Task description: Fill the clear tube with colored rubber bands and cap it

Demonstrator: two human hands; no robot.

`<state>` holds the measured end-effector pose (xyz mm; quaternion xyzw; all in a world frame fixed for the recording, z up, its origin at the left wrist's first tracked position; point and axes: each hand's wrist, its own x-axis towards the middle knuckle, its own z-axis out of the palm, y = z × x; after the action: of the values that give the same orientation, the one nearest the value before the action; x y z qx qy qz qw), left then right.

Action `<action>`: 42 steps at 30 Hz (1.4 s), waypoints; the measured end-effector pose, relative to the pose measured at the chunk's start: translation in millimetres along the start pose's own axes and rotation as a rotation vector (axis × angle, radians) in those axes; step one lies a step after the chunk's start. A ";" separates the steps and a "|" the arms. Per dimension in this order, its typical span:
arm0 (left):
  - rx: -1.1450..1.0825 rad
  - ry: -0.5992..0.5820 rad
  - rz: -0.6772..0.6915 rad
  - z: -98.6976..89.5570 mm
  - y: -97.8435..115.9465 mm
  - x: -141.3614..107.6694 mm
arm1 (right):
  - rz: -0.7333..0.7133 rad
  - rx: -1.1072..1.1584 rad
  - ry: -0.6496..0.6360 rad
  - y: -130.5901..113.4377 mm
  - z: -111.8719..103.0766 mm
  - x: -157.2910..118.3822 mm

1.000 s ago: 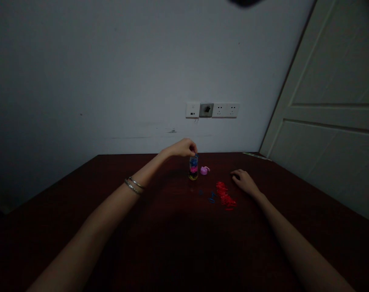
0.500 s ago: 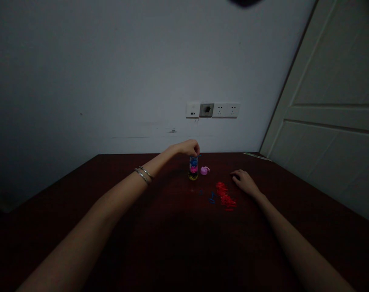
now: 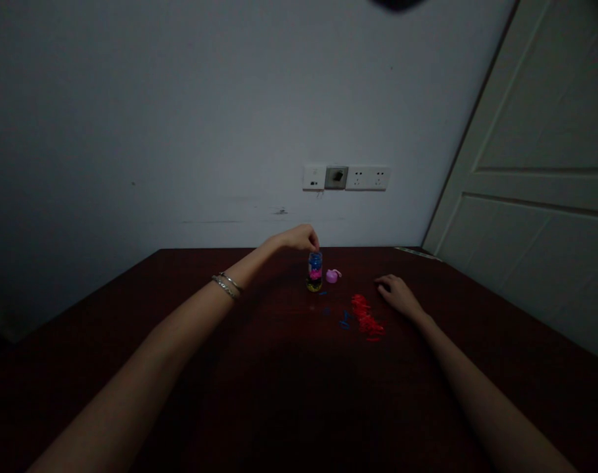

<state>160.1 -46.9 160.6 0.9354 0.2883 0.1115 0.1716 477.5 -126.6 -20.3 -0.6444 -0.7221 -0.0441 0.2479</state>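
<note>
My left hand [image 3: 303, 238] is over the mouth of a small clear jar [image 3: 315, 279], its fingertips pinched together at the rim. What the fingers hold, if anything, is hidden. Inside the upright jar lie layers of yellow, dark, pink and blue pieces. Beside it on the right stands a pink lid [image 3: 332, 276] with a small loop. A thin blue strip [image 3: 322, 293] lies near the jar's base. My right hand [image 3: 396, 294] rests on the table with fingers stretched out, holding nothing. Left of it is a pile of thin red strips [image 3: 365, 316], with several blue strips [image 3: 345, 320] alongside.
The dark reddish-brown table [image 3: 259, 368] runs back to a pale wall [image 3: 205, 131]. Sockets and a switch [image 3: 347, 177] are mounted on the wall behind the jar. A white panelled door [image 3: 540, 164] stands at the right.
A blue strip that stuck out by my left fingertips is gone from there, and one now lies on the table by the jar's base. My right hand stays in place.
</note>
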 end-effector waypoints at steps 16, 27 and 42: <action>-0.159 0.363 -0.092 12.4 -18.5 -28.3 | -0.008 0.059 0.043 -1.1 -1.8 -2.1; -0.524 0.538 -0.557 92.2 -104.3 -82.2 | -0.119 0.338 -0.454 -102.4 -66.5 4.9; -0.433 0.580 -0.529 103.2 -105.2 -90.1 | -0.191 0.220 -0.596 -146.5 -55.3 -11.0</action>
<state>66.3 -44.0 15.6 0.7021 0.5236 0.3793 0.2983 355.0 -182.0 60.9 -0.5276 -0.8205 0.2014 0.0887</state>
